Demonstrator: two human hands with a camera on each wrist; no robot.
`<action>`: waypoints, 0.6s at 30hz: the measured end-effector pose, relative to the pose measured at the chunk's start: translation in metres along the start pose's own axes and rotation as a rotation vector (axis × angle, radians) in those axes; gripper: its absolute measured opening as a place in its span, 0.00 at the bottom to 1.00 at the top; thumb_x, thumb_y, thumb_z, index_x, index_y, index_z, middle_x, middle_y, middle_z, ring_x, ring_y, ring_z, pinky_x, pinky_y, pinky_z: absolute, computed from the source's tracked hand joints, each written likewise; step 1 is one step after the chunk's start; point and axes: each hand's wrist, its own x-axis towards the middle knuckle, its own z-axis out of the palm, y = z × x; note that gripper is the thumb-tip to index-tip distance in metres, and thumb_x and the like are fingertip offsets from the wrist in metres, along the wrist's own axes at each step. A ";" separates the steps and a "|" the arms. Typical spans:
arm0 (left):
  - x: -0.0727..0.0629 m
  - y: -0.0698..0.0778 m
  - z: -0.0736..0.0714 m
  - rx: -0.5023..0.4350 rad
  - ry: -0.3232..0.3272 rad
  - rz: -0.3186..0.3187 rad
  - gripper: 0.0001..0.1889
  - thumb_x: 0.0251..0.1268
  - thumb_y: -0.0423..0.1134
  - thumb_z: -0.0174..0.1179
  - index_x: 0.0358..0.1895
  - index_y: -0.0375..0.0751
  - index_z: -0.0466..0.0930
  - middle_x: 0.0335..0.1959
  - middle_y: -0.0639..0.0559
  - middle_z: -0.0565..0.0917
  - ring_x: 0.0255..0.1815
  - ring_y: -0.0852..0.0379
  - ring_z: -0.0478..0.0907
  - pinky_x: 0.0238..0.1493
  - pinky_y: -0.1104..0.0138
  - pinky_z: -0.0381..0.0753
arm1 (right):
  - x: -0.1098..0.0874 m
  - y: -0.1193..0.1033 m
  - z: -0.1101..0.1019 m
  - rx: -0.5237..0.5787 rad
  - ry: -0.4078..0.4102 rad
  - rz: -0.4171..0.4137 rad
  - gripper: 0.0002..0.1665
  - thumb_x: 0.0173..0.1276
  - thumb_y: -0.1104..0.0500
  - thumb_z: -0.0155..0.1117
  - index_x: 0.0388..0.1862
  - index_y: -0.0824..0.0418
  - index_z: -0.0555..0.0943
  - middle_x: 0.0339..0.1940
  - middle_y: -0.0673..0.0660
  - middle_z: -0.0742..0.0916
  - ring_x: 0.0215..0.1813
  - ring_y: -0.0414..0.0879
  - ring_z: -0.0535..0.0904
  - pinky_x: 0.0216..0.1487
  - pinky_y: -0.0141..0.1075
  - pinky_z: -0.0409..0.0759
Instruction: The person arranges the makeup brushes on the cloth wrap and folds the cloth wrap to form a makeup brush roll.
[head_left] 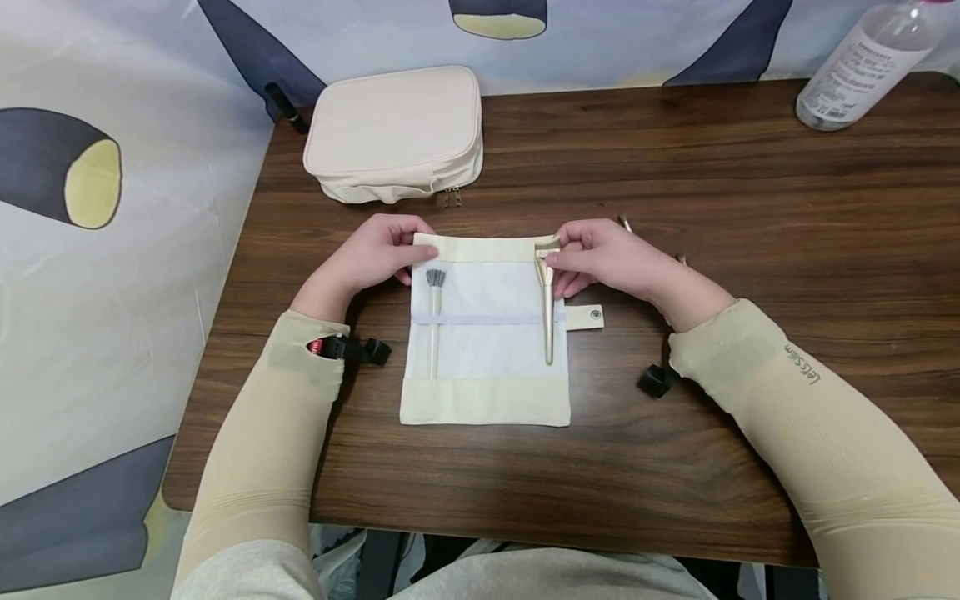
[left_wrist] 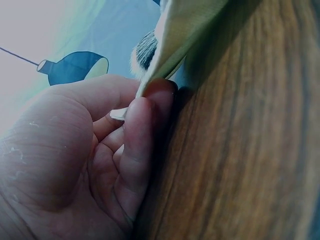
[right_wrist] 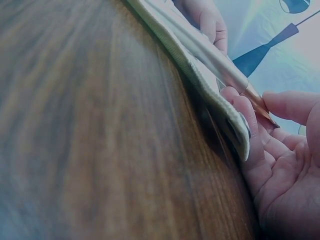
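- Head view gives me the table [head_left: 712, 183], dark wood under everything I am watching
- On it I see the roll [head_left: 487, 400] spread open between two hands, left hand [head_left: 371, 258] at its far left corner and right hand [head_left: 607, 258] at its far right corner
- Beyond the roll, behind the left hand, I find the case [head_left: 397, 112], lid down, zip pulls [head_left: 458, 197] on its near side; I cannot tell what it holds
- Far off to the right I have the bottle [head_left: 862, 75], clear with a white label, well apart from both hands
- Left fingers: pinching the roll's corner, thumb on top; from the left wrist camera that corner looks raised off the wood
- Right fingers: pinching the gold brush [head_left: 549, 333] near its far end, thumb over it, other fingers curled below, as I read the right wrist camera
- Key relation for me: the gold brush runs from the right thumb toward the person, long axis almost along the roll's right edge, far end overlapping the top band; the right hand is plainly the nearer
- In the roll I also count the white brush [head_left: 435, 302] near the left edge, bristles away from the person, roughly parallel to the gold brush; the left hand is nearer to it
- Beside the case, the black stick [head_left: 286, 107]
- Past the roll's right edge, its tab [head_left: 583, 317] sticks out, stud showing
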 end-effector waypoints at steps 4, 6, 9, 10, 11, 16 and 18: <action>0.001 -0.001 0.000 -0.001 0.001 0.002 0.07 0.72 0.37 0.65 0.45 0.36 0.85 0.28 0.48 0.85 0.27 0.59 0.82 0.25 0.66 0.86 | 0.000 0.000 0.000 0.000 0.001 0.004 0.10 0.78 0.61 0.60 0.49 0.68 0.75 0.34 0.61 0.90 0.35 0.49 0.89 0.41 0.39 0.91; 0.001 -0.001 0.000 -0.003 -0.001 0.003 0.07 0.72 0.37 0.65 0.45 0.36 0.84 0.28 0.49 0.84 0.27 0.59 0.82 0.25 0.65 0.86 | 0.001 0.000 0.000 0.001 0.001 0.004 0.10 0.78 0.61 0.60 0.49 0.68 0.75 0.34 0.61 0.90 0.35 0.49 0.89 0.41 0.39 0.91; 0.001 -0.001 0.000 -0.004 -0.003 0.006 0.07 0.72 0.37 0.65 0.45 0.36 0.84 0.28 0.49 0.84 0.27 0.59 0.82 0.24 0.65 0.86 | 0.001 0.000 0.000 0.008 0.002 0.004 0.10 0.78 0.61 0.61 0.49 0.68 0.75 0.34 0.61 0.90 0.35 0.49 0.89 0.41 0.39 0.91; 0.001 -0.002 0.000 -0.005 -0.003 0.009 0.07 0.72 0.37 0.65 0.45 0.36 0.84 0.28 0.49 0.84 0.27 0.59 0.82 0.24 0.65 0.86 | 0.000 0.000 0.000 0.009 0.001 0.003 0.10 0.78 0.61 0.61 0.49 0.68 0.75 0.34 0.61 0.90 0.35 0.49 0.89 0.41 0.39 0.91; 0.001 -0.002 0.000 -0.004 -0.003 0.011 0.08 0.72 0.37 0.65 0.45 0.36 0.84 0.28 0.49 0.84 0.27 0.59 0.82 0.24 0.65 0.86 | 0.000 0.001 0.000 0.011 0.000 0.000 0.10 0.78 0.61 0.61 0.49 0.68 0.75 0.34 0.61 0.90 0.35 0.49 0.89 0.41 0.39 0.91; 0.001 -0.002 0.000 -0.018 0.001 0.021 0.07 0.72 0.36 0.65 0.44 0.36 0.84 0.27 0.48 0.84 0.26 0.59 0.82 0.23 0.65 0.86 | 0.001 0.002 0.000 0.020 -0.003 -0.010 0.09 0.78 0.62 0.60 0.48 0.69 0.75 0.34 0.61 0.90 0.35 0.50 0.89 0.40 0.40 0.91; 0.002 -0.003 0.001 -0.023 0.001 0.022 0.06 0.72 0.35 0.65 0.44 0.35 0.84 0.27 0.48 0.84 0.25 0.59 0.82 0.23 0.65 0.86 | 0.001 0.002 0.000 0.020 -0.004 -0.012 0.09 0.78 0.62 0.60 0.48 0.68 0.76 0.34 0.61 0.90 0.35 0.50 0.89 0.41 0.40 0.91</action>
